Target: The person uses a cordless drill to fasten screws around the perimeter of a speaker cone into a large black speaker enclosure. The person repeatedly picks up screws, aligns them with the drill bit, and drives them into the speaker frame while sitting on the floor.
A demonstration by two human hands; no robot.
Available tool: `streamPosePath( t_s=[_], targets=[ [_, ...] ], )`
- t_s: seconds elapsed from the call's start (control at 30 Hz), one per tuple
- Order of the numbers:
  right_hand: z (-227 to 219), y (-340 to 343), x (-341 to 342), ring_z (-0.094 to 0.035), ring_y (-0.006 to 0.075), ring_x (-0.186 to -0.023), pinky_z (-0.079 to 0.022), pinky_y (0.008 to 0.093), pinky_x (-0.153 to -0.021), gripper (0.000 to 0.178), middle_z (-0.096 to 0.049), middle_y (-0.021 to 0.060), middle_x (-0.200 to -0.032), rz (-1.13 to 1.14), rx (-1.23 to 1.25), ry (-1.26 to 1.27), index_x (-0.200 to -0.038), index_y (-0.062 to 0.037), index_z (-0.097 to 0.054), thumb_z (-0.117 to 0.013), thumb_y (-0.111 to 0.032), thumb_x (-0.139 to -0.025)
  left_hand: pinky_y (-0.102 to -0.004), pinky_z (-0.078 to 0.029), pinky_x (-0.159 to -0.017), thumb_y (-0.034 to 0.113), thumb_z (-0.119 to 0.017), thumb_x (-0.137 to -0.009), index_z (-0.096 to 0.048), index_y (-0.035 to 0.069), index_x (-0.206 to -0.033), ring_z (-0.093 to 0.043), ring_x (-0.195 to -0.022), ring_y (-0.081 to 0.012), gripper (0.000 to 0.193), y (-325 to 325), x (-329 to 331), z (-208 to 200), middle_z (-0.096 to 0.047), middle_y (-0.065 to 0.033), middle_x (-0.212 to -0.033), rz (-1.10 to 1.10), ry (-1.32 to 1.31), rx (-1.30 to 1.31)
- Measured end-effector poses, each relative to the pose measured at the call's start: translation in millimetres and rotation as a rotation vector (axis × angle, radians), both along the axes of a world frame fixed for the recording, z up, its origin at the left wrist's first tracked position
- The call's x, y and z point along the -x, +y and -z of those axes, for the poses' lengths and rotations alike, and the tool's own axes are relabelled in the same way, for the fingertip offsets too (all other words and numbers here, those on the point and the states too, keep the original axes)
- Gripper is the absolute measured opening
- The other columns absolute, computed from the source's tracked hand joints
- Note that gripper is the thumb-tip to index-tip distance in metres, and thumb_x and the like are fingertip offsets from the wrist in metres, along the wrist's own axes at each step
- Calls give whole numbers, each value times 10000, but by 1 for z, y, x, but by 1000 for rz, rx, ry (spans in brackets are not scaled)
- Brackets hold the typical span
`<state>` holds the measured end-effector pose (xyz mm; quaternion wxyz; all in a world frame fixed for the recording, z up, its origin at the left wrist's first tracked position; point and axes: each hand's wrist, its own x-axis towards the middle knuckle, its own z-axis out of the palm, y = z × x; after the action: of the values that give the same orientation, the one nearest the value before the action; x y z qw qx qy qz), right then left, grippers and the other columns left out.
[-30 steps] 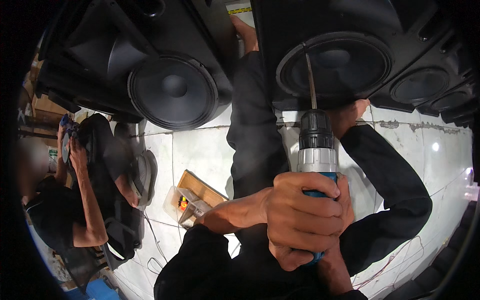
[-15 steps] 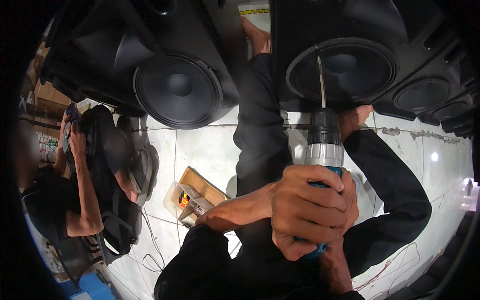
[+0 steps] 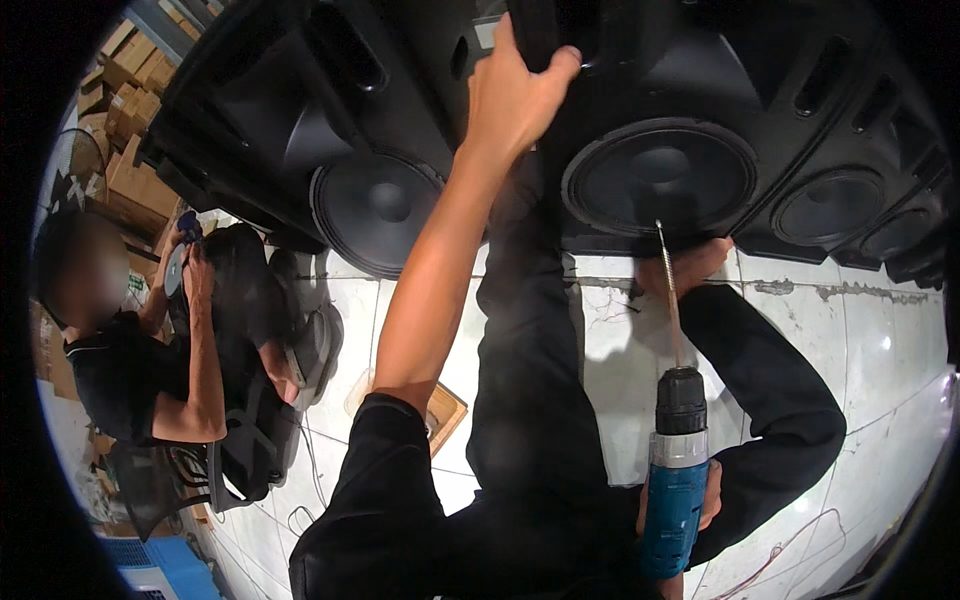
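My left hand (image 3: 512,105) reaches far forward, its thumb and fingers around a black edge of the right-hand speaker cabinet (image 3: 610,225). A round woofer (image 3: 655,175) faces up in that cabinet. In my right hand (image 3: 712,495), close to my body, is a teal, black and silver cordless drill (image 3: 675,510). Most of that hand is hidden behind the tool. The drill's long metal bit (image 3: 667,280) points away from me, its tip over the lower rim of the woofer in this view, seemingly apart from it.
A second speaker cabinet (image 3: 300,140) stands at the left, and more cabinets (image 3: 830,205) line the right. At the left sits a person (image 3: 140,380) holding a tool with a disc. A wooden tray (image 3: 446,412) lies partly behind my left forearm. Thin wires (image 3: 780,550) lie on the tiled floor.
My left hand has left the drill and moved forward to the cabinet. The drill, in my right hand, has come back toward me, lower in view. The view has also shifted.
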<state>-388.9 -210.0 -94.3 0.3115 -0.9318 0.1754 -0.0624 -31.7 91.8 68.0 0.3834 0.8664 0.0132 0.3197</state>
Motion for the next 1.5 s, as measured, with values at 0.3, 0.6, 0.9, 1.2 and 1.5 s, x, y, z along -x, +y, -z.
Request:
streamPosePath(
  t_s=[0.3,0.6,0.9,1.2,1.5],
  targets=[
    [-32,-10,-4,-624,341,-958,-504,421,-838,672,-583,230,-1162,-13,101,-384,-1301,62,-447,-754,-246,-788,-467,-534,-690,345,-662,-738,-527,-221,-995,-651,-656,-436,637,-16,-8,-1,-619,-282,-633,-189,-192,-149],
    [-32,-28,-10,-572,351,-999,-476,463,-852,673,-539,242,-1196,-91,35,-457,-1313,54,-440,-743,-229,-781,-437,-544,-745,389,-667,-731,-576,-214,-937,-672,-751,-453,644,-41,1,2,-629,-354,-741,-280,-238,-169],
    [-11,-83,-21,-550,205,-834,-453,323,-775,458,-564,81,-973,-152,-134,-451,-1190,-4,-527,-657,-274,-844,-510,-493,-824,442,-613,-837,-597,-105,-1096,-623,-908,-488,605,-53,3,-4,-626,-365,-908,23,-231,-36],
    [2,-69,-31,-575,191,-1001,-418,299,-953,358,-601,63,-1133,-201,-592,71,-1220,-71,-564,-632,-241,-912,-403,-505,-644,207,-618,-781,-718,37,-812,-658,-682,-312,200,146,270,89,-676,-162,-729,196,785,-441],
    [14,-62,-44,-573,191,-961,-403,304,-932,384,-594,68,-1063,-402,-565,-27,-1159,-50,-580,-695,-249,-851,-405,-535,-730,190,-706,-768,-703,30,-861,-673,-801,-324,186,136,405,260,-697,-169,-860,-66,917,-229]
  ],
)
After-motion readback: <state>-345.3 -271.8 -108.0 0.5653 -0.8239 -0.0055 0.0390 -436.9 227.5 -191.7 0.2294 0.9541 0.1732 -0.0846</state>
